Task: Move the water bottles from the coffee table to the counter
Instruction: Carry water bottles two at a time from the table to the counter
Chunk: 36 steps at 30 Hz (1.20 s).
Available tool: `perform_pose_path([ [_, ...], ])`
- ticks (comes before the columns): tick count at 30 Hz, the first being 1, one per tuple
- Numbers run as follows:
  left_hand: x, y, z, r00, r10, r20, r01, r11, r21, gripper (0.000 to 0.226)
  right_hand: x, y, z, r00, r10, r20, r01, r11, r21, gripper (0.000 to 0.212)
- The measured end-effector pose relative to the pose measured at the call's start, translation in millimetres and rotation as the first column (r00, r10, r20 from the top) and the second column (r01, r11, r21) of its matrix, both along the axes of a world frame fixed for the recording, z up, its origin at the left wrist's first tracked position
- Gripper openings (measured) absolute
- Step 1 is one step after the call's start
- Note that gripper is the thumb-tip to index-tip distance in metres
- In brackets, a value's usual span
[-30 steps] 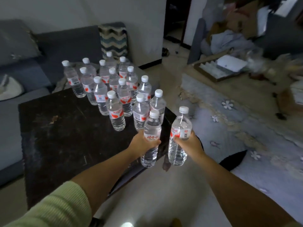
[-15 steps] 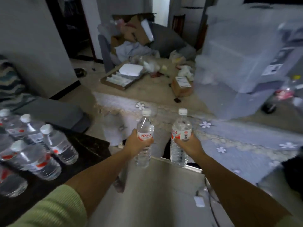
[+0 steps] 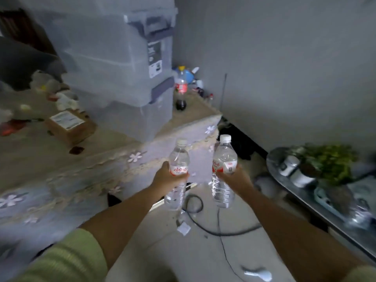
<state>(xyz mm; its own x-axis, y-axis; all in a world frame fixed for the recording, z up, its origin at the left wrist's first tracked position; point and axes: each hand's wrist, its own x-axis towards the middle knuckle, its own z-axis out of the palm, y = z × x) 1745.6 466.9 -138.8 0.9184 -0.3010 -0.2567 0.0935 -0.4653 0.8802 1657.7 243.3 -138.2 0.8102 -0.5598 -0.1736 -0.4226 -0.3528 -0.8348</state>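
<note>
I hold two clear water bottles with white caps and red-and-white labels, upright, in front of me above the floor. My left hand grips the left bottle around its label. My right hand grips the right bottle at the same height. A shiny metal counter runs along the right edge, to the right of my right hand. The coffee table and its other bottles are out of view.
A table with a flowered cloth fills the left, carrying stacked clear storage bins, a cardboard box and a cola bottle. The counter holds a potted plant and white cups. Black cables lie on the floor.
My view has swung right, away from the coffee table, whose bottles have left the frame. The metal counter has come into view on the right. Both hands still carry their bottles.
</note>
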Motion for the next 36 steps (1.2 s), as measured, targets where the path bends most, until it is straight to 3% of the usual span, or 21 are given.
perform_pose_path([
  [3, 9.0, -59.2, -3.6, 0.969, -0.247, 0.013, 0.245, 0.967, 0.066, 0.06, -40.7, -38.8, -0.7, 0.981, -0.195, -0.006, 0.195, 0.981, 0.017, 0.063],
  [7, 10.0, -131.5, 0.3, 0.857, -0.514, 0.038, 0.511, 0.857, 0.074, 0.053, -93.8, -73.1, 4.9, 0.916, -0.401, 0.0, 0.401, 0.916, 0.015, 0.059],
  [13, -24.1, -206.7, -2.6, 0.716, -0.698, 0.029, 0.697, 0.716, 0.016, 0.044, -176.5, -83.3, 5.1, 0.76, -0.65, 0.003, 0.649, 0.76, 0.03, 0.049],
  [16, -66.6, -251.4, -2.3, 0.581, -0.813, 0.037, 0.813, 0.581, 0.019, 0.043, -235.3, -83.3, 6.6, 0.618, -0.786, 0.005, 0.786, 0.618, 0.016, 0.05],
  [21, -160.1, -309.4, -0.2, 0.373, -0.927, 0.024, 0.927, 0.374, 0.009, 0.057, -336.1, -75.3, 13.2, 0.414, -0.91, 0.024, 0.91, 0.414, 0.025, 0.052],
  [25, -250.9, -347.3, 3.3, 0.175, -0.984, 0.031, 0.984, 0.174, -0.038, 0.052, -415.7, -73.9, 17.9, 0.294, -0.953, 0.072, 0.953, 0.298, 0.048, 0.05],
  [31, -379.7, -390.1, 13.5, 0.005, -1.0, 0.025, 0.997, 0.003, -0.078, 0.045, -518.3, -88.0, 29.9, 0.222, -0.968, 0.115, 0.97, 0.231, 0.073, 0.05],
  [36, -484.9, -418.8, 15.6, -0.063, -0.997, 0.038, 0.995, -0.066, -0.072, 0.047, -605.4, -94.9, 38.2, 0.142, -0.978, 0.152, 0.984, 0.156, 0.083, 0.045],
])
